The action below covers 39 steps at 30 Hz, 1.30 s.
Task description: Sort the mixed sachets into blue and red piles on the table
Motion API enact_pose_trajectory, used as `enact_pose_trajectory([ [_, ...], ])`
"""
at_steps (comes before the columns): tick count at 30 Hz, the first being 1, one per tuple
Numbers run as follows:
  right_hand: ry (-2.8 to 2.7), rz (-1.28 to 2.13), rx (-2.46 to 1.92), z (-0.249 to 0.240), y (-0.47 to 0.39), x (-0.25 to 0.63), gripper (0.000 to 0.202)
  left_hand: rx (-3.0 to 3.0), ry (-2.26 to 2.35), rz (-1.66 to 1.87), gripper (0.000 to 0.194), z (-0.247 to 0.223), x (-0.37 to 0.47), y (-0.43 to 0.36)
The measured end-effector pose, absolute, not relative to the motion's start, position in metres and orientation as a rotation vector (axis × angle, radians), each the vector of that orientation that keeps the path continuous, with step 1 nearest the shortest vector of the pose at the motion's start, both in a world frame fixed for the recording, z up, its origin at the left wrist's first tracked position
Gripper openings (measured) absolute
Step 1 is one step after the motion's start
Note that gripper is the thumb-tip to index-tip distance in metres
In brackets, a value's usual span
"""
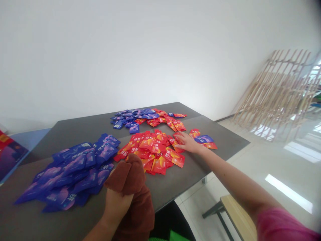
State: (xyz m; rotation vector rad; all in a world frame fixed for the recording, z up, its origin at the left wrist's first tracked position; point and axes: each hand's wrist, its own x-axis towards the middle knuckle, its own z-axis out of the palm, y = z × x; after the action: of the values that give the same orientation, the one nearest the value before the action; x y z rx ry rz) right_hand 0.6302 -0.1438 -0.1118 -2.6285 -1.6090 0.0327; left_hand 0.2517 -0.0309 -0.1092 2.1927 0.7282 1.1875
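Note:
My left hand [117, 204] is closed around a brown plush cloth [135, 201] at the near edge of the table; its fingers are mostly hidden by the fabric. My right hand [188, 142] reaches over the table with fingers spread, touching the right side of a pile of red and orange packets [152, 147]. Just right of that hand lies a small group of red packets with a blue packet [203, 139] on top. To the left of the brown cloth is a large heap of blue-purple packets [80, 170].
Farther back on the dark grey table [82, 129] lie more blue packets [130, 117] and red packets [163, 117]. A bench [238, 214] stands at lower right. Wooden frames [271, 93] lean against the wall. A red and purple printed item [10, 155] is at far left.

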Motion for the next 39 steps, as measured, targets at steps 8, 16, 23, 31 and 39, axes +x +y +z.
enact_pose_trajectory([
  [8,-1.522,-0.12,-2.748,-0.109,-0.148,0.626,0.058,2.202,0.734,1.209,0.046,-0.112,0.251,-0.031],
  [16,-1.465,-0.18,-2.845,-0.105,-0.141,0.599,0.033,2.192,0.709,1.225,0.043,-0.11,0.253,-0.032],
  [23,-1.222,-0.281,-2.802,-0.07,-0.151,0.581,0.04,2.156,0.7,1.24,0.044,-0.106,0.251,-0.032],
  [31,-1.328,0.146,-1.988,-0.049,-0.181,0.438,0.048,2.114,0.629,1.176,0.045,-0.073,0.279,-0.082],
  [39,-0.839,0.204,-1.66,-0.026,-0.204,0.4,0.041,2.051,0.43,0.802,0.046,-0.081,0.275,-0.098],
])
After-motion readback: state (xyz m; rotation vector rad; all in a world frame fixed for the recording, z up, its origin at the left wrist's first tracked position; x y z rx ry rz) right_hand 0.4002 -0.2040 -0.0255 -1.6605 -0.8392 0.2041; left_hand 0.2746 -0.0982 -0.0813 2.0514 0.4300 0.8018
